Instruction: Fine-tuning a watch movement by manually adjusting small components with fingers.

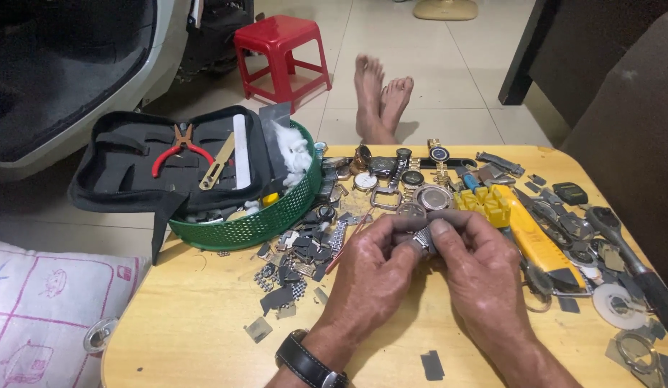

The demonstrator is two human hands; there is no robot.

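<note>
— Starting at the left, what can we not make out?

— The white cushion [43, 309] with pink lines is cut off by the frame's edge and corner, and a small clear disc [98, 335] sits against it, half past the rim of the table [197, 323]. The black tool case [169, 162] lies open over the green basket [255, 223], so we see only the basket's front wall; red-handled pliers [177, 147] are strapped inside the case, and white cotton [294, 151] pokes up behind it.

— And the middle?

— Loose grey links and scraps [294, 259] lie scattered just in front of the basket. Our left hand [366, 276], a black watch on its wrist, and our right hand [478, 276] meet with fingertips pinched narrow on a small piece of silver mesh watch band [422, 238], held just above the table at its centre. Fingers cover most of it, so we cannot tell how long it is or what it joins. Behind the hands a cluster of watches [391, 176] is partly blocked by our knuckles.

— Further right?

— A yellow block [490, 205] and a yellow-handled tool [539, 241] run under the right hand's edge. Beyond, dark metal parts [585, 230] crowd together, too jumbled to name singly, and a black-handled tool [639, 276] leaves the frame. Past the table, two bare feet [381, 97] rest on the tiled floor near a red stool [280, 50].
</note>
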